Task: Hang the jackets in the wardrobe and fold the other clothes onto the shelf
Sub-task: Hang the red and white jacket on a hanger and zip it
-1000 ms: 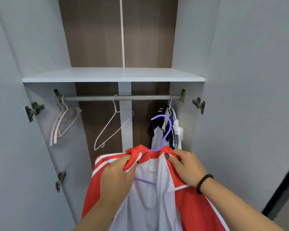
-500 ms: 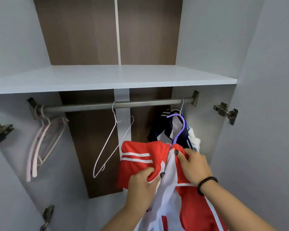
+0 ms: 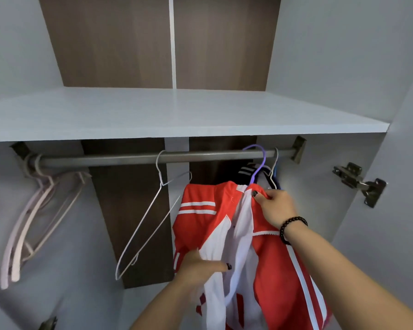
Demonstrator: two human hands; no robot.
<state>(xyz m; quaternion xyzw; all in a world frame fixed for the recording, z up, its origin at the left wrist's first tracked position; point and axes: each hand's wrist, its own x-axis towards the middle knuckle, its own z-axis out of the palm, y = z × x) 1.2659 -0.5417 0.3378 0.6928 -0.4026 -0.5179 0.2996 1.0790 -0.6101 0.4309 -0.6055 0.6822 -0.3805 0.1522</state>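
An open wardrobe seen from head height, looking in and slightly down. A red and white track jacket [image 3: 267, 246] hangs on a purple hanger [image 3: 258, 172], whose hook is over the metal rail [image 3: 129, 159] towards the rail's right end. The jacket's front is open, showing its white lining, and white stripes run along the sleeve and shoulder.

The person's right hand [image 3: 275, 208] grips the jacket's red collar just below the hanger's neck, fingers curled round the fabric and thumb pressed on top. A black bead bracelet [image 3: 291, 228] sits on that wrist. The left hand [image 3: 200, 267] is lower down, holding the white front panel near the jacket's left edge, with the thumb laid across the cloth and the fingers tucked behind it.

Behind the red jacket, at the rail's far right, a dark navy garment [image 3: 247, 172] with white stripes hangs on another hanger; most of it is hidden. Near the rail's middle hangs a bare white wire hanger [image 3: 150, 225], tilted. At the left end a bunch of pale pink hangers [image 3: 34, 222] hangs together, also bare.

Above the rail is a pale grey shelf [image 3: 153, 113], backed by brown wood panels. A metal door hinge [image 3: 360, 183] is fixed to the right side wall.
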